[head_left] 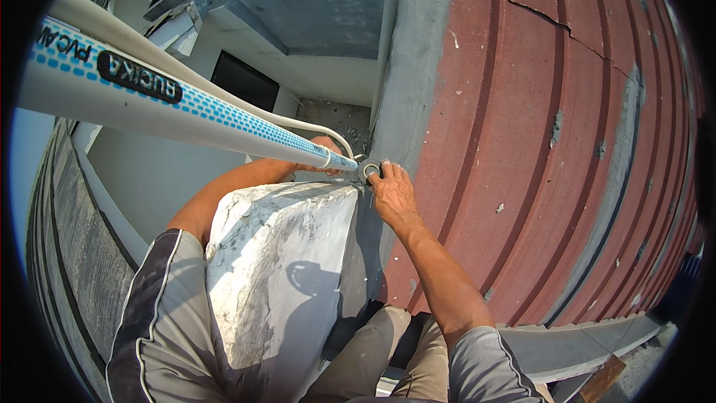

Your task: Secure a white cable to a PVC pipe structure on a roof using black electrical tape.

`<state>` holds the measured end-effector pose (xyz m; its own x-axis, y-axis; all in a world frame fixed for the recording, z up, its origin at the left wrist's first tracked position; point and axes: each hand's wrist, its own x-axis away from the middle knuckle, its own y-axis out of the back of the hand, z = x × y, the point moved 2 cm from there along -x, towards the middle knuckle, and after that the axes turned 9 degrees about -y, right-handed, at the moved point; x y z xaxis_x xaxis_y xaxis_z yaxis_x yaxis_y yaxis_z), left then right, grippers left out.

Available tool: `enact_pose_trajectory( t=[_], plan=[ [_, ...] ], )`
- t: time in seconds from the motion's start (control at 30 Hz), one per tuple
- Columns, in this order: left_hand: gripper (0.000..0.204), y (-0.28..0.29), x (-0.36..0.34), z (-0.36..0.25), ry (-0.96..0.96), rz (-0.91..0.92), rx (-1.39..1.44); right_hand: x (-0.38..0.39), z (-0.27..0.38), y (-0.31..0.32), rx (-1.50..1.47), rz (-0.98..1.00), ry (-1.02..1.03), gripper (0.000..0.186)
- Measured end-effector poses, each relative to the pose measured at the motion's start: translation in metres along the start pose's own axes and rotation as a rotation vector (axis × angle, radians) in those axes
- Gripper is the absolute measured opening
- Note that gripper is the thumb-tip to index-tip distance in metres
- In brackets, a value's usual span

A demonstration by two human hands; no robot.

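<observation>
A long white plastic pipe (pixel 216 116) with blue dashes slants in from the upper left to its lower end beside the wall top. My left hand (pixel 325 145) is closed round the pipe near that end, its fingers partly hidden behind it. A white cable (pixel 306 125) runs along the pipe and curves down past my left hand. A thin pale tie (pixel 324 155) circles the pipe there. My right hand (pixel 393 192) grips a small dark grey ring with a pale centre (pixel 370 172), which looks like a roll of tape, right by the pipe's end.
Below my hands stands a white, weathered masonry block (pixel 276 254). To the right slopes a red ribbed roof (pixel 514 142) with a crack and grey patches. A grey sealed strip (pixel 414 67) edges it. Beyond the wall, a lower area (pixel 328 112) drops away. Dark roofing (pixel 74 254) lies left.
</observation>
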<state>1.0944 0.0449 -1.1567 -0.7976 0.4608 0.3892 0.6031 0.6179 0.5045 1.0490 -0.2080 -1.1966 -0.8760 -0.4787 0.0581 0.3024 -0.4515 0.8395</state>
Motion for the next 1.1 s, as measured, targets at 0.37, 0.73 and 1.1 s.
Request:
enact_pose_trajectory(
  t=[0.37,0.73,1.1],
  plan=[
    [0.041,0.027,-0.024,-0.031,-0.122,0.290,0.234,-0.003,-0.007,-0.001,-0.019,0.010,-0.006,0.026],
    [0.068,0.000,-0.002,-0.052,-0.148,0.212,-0.144,-0.012,-0.011,-0.003,0.007,0.075,-0.003,0.028],
    [0.060,-0.018,-0.014,-0.016,-0.308,0.188,-0.005,0.013,0.010,-0.001,-0.089,0.048,-0.051,0.024]
  ],
)
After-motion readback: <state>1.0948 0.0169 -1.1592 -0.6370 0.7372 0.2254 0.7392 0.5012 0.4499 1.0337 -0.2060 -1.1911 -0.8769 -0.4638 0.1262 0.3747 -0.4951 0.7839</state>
